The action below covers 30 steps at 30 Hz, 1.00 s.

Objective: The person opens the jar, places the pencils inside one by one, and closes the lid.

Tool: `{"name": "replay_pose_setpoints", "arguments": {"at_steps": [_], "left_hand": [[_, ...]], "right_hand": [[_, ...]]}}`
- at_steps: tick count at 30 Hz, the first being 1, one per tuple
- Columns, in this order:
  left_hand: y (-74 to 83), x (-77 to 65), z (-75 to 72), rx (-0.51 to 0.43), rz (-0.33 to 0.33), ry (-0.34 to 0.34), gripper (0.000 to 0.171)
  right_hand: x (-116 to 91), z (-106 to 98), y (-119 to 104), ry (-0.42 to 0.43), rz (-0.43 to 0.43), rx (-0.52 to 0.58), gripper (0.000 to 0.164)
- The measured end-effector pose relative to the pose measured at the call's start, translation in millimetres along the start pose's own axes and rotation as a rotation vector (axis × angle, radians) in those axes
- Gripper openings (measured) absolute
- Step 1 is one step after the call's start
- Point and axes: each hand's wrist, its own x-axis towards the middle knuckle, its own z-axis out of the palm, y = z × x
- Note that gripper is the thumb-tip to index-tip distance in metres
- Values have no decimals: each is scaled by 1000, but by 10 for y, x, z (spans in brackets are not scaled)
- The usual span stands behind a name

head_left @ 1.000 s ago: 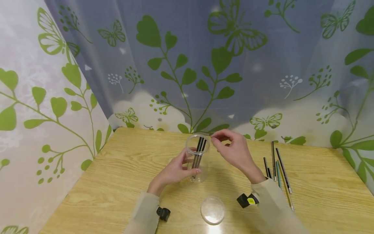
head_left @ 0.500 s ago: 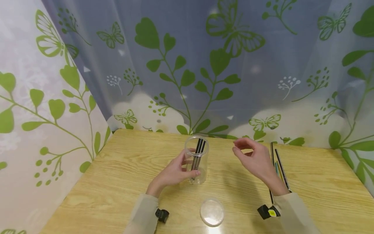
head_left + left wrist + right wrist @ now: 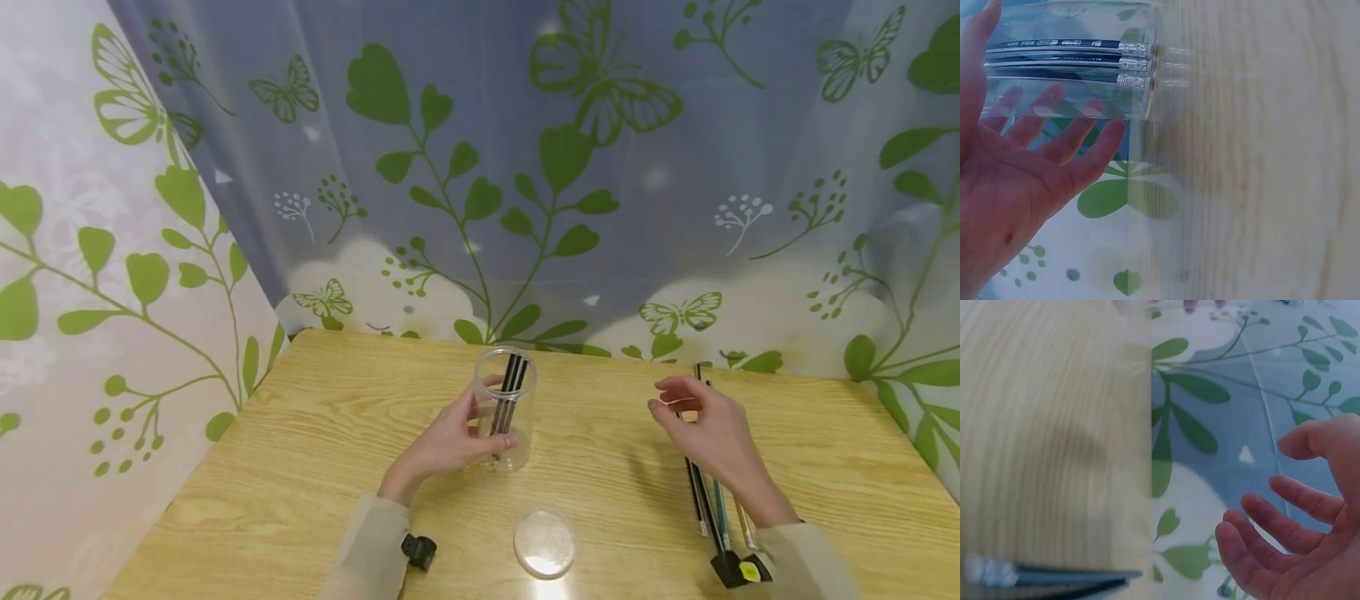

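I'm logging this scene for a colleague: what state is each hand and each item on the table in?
Clear jar: upright, open at the top
Lid: off, lying on the table
Three pencils in the jar: leaning, eraser ends down
Loose pencils: lying on the table
Left hand: gripping the jar
Right hand: empty, fingers bent

Nothing reads clearly: pale print on the pencils (image 3: 1060,45), 11 o'clock in the left wrist view, is too small; a yellow label (image 3: 750,572), 5 o'clock in the head view, is illegible.

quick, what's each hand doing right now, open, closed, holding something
Left hand: holding the jar, three pencils inside.
Right hand: open, holding nothing.
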Motion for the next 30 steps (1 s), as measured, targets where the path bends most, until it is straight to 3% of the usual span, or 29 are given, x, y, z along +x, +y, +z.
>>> {"name": "replay_pose_setpoints", "arguments": {"at_steps": [9, 21, 30], "left_hand": [[-16, 1, 2, 16, -22, 12, 79], [-31, -3, -2, 22, -29, 16, 79], [-38, -1, -1, 10, -26, 18, 80]], "right_hand": [[-79, -91, 284, -123, 94, -93, 36], [-148, -144, 572, -293, 107, -211, 29], [-153, -86, 651, -306, 110, -251, 23]]}}
